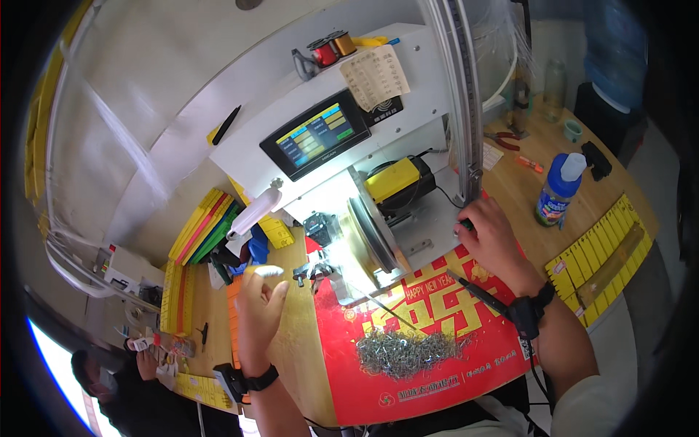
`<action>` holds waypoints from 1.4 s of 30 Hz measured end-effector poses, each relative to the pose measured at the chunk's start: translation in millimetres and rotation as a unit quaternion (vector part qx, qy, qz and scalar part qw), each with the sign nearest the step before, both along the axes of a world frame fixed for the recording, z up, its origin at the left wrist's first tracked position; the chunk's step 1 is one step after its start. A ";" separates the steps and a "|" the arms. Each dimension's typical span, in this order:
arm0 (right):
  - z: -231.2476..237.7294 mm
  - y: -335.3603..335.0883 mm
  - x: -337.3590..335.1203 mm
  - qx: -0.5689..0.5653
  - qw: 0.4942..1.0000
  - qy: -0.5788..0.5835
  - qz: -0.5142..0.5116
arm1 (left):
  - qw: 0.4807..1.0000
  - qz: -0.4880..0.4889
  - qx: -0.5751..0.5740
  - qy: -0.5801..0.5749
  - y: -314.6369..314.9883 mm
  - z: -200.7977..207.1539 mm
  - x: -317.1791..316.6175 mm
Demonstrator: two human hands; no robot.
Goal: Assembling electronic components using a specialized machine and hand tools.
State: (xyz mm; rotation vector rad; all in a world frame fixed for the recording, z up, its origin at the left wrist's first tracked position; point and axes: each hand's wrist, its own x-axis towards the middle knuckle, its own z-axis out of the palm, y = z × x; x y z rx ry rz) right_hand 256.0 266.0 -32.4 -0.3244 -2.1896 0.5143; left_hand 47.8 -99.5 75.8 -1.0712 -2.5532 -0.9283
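My left hand (256,317) is raised at the left of a white machine (415,80), beside its small metal clamp (315,268). Its thumb and index finger stand apart; glare washes out the fingertips, and I make out nothing held. At the machine's right edge my right hand (493,239) is closed around a small black knob (466,224). Between my hands a large round wheel (360,240) sits on the machine under a bright lamp (255,211). A heap of tangled metal wire clippings (408,353) lies on a red printed mat (349,397) in front.
Near my right wrist is a black pen-shaped tool (477,293). A blue-capped bottle (559,189), red pliers (504,137) and a yellow marked board (604,255) lie to the right. Colored bins (207,226) stand at left. A co-worker (120,390) sits at lower left.
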 end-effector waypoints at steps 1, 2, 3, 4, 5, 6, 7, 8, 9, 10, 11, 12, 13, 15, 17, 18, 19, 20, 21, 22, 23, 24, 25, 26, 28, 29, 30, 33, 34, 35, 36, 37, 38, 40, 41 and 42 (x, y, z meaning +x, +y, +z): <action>-0.2 1.0 1.5 0.004 1.000 -0.003 0.002 | 0.998 -0.057 0.033 -0.012 15.4 10.3 6.4; 0.1 2.6 4.3 0.004 1.000 0.003 0.003 | 0.998 -0.057 0.038 -0.014 28.2 17.9 9.3; 1.9 2.7 4.6 0.006 1.000 0.011 0.005 | 0.995 -0.095 0.003 -0.004 38.4 25.0 9.7; 3.3 1.2 5.0 0.011 1.000 0.010 0.005 | 0.990 -0.134 -0.032 0.006 46.4 31.0 10.6; 4.1 -1.1 5.7 0.000 1.000 0.004 0.004 | 0.988 -0.150 -0.044 0.013 52.1 36.0 11.8; 5.0 -2.6 6.3 -0.011 1.000 -0.003 0.001 | 0.988 -0.152 -0.038 0.012 53.9 32.8 9.7; 5.8 -3.7 5.4 -0.006 1.000 -0.006 -0.001 | 0.987 -0.162 -0.014 0.007 55.7 28.1 6.8; 5.6 -6.1 3.9 -0.002 1.000 -0.007 0.003 | 0.986 -0.169 0.010 0.000 55.3 24.2 6.2; 5.8 -6.7 2.8 0.001 1.000 -0.009 0.009 | 0.986 -0.168 0.014 -0.005 55.3 24.2 5.7; 6.6 -5.4 2.4 0.004 1.000 -0.015 0.011 | 0.986 -0.169 0.008 -0.001 55.7 27.7 5.3; 6.2 -5.4 0.7 -0.002 1.000 -0.015 0.011 | 0.986 -0.167 0.000 0.001 53.6 30.4 4.8; 5.6 -6.0 -1.2 -0.009 1.000 -0.015 0.012 | 0.987 -0.161 0.002 -0.005 52.3 30.1 4.8; 5.4 -5.6 -0.9 -0.007 1.000 -0.023 0.014 | 0.985 -0.173 0.013 0.001 55.4 26.7 4.0; 5.7 -6.4 -0.3 -0.034 0.999 -0.033 -0.002 | 0.983 -0.181 0.028 0.001 58.8 23.1 5.1; 5.4 -6.4 -0.9 -0.036 0.998 -0.045 -0.005 | 0.985 -0.172 0.026 -0.011 58.4 21.7 4.0; 5.9 -6.9 -1.8 -0.040 0.998 -0.050 -0.009 | 0.986 -0.166 0.020 -0.017 57.2 21.1 3.5; 5.9 -7.4 -2.8 -0.037 0.998 -0.055 -0.006 | 0.986 -0.162 0.023 -0.021 56.6 20.9 2.8; 5.2 -7.9 -4.0 -0.039 0.998 -0.049 -0.006 | 0.986 -0.166 0.023 -0.010 56.1 21.1 2.4; 4.7 -8.2 -4.7 -0.041 0.998 -0.042 -0.006 | 0.985 -0.171 0.023 0.001 55.8 21.0 2.3; 4.7 -8.4 -4.8 -0.039 0.998 -0.045 -0.004 | 0.985 -0.169 0.026 -0.001 56.2 20.6 2.6; 4.7 -8.8 -4.5 -0.037 0.998 -0.043 -0.007 | 0.985 -0.171 0.029 0.007 57.4 20.4 2.6; 5.0 -8.7 -4.2 -0.036 0.998 -0.041 -0.012 | 0.984 -0.173 0.033 0.015 58.1 20.4 3.2; 5.6 -8.0 -4.1 -0.034 0.999 -0.040 -0.012 | 0.984 -0.173 0.034 0.015 58.2 21.2 4.5; 4.8 -7.1 -3.8 -0.018 0.999 -0.040 -0.010 | 0.986 -0.166 0.031 0.001 58.4 21.3 6.4; 3.5 -5.8 -3.2 -0.001 0.999 -0.039 -0.010 | 0.987 -0.161 0.028 -0.012 59.4 19.6 7.4; 4.0 -7.0 -3.2 -0.007 0.999 -0.038 -0.008 | 0.986 -0.164 0.035 0.006 58.4 17.3 6.4; 4.4 -7.7 -3.1 -0.012 0.999 -0.038 -0.006 | 0.985 -0.167 0.044 0.024 57.5 16.1 6.2; 3.6 -5.5 -2.4 -0.005 0.999 -0.035 -0.005 | 0.986 -0.158 0.041 0.016 58.7 15.4 7.2; 3.6 -5.0 -2.3 -0.004 0.999 -0.035 -0.006 | 0.986 -0.159 0.041 0.016 59.5 15.7 6.8; 3.8 -5.4 -1.6 -0.008 0.999 -0.037 -0.006 | 0.986 -0.160 0.039 0.023 59.3 16.1 7.4; 4.1 -5.9 -1.0 -0.011 0.999 -0.038 -0.006 | 0.986 -0.162 0.038 0.030 59.1 16.3 8.1; 4.5 -6.5 -0.5 -0.010 0.999 -0.038 -0.006 | 0.986 -0.162 0.039 0.030 58.7 16.6 9.3; 5.1 -6.8 -0.3 -0.012 0.999 -0.040 -0.007 | 0.986 -0.159 0.043 0.005 58.5 17.4 10.5; 5.7 -7.3 0.2 -0.013 0.999 -0.042 -0.009 | 0.986 -0.156 0.047 -0.020 58.2 18.7 11.9; 5.2 -7.2 -0.3 -0.011 0.999 -0.039 -0.008 | 0.986 -0.158 0.046 -0.022 58.0 19.2 11.4; 4.9 -6.9 -0.7 -0.010 0.999 -0.037 -0.008 | 0.986 -0.159 0.044 -0.023 57.9 19.3 10.8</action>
